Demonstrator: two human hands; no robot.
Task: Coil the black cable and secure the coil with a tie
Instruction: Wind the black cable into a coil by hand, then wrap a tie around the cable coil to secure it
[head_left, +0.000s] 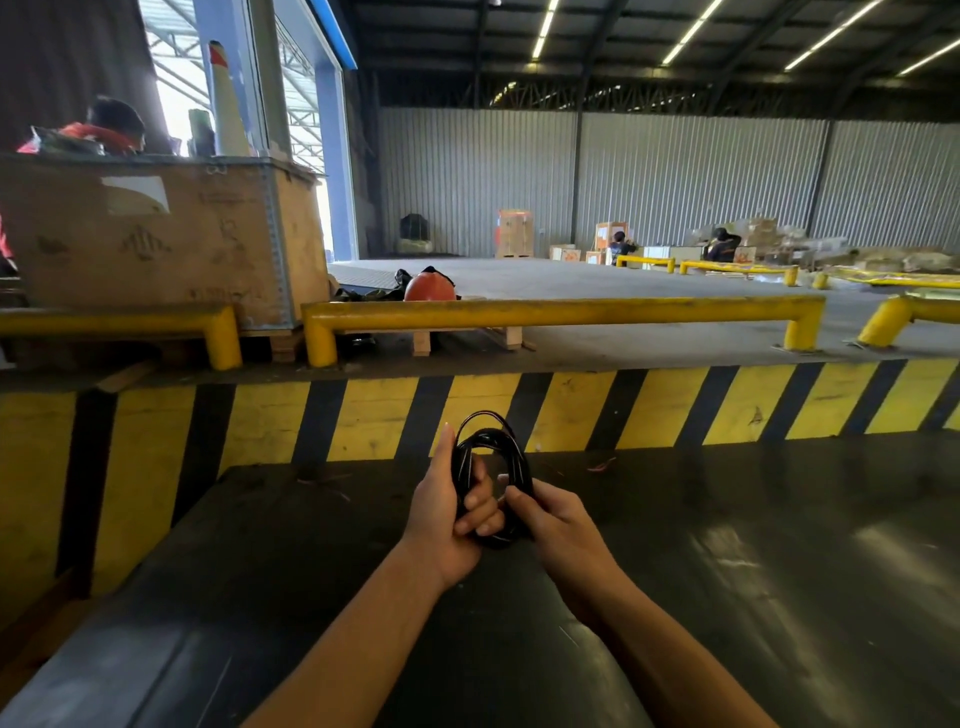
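Note:
The black cable (480, 441) is wound into a small coil of several loops, held upright above a dark glossy surface (727, 545). My left hand (447, 509) grips the coil's left side, fingers curled through the loops and thumb pointing up. My right hand (561, 519) pinches the coil's right side between thumb and fingers. A small pale piece (503, 477) shows inside the coil near my right fingertips; whether it is a tie I cannot tell. The bottom of the coil is hidden behind my hands.
A yellow-and-black striped kerb (571, 410) runs across just beyond my hands. Behind it stand yellow guard rails (561, 312), a large plywood crate (156, 239), an orange helmet (430, 288) and people among boxes far back right.

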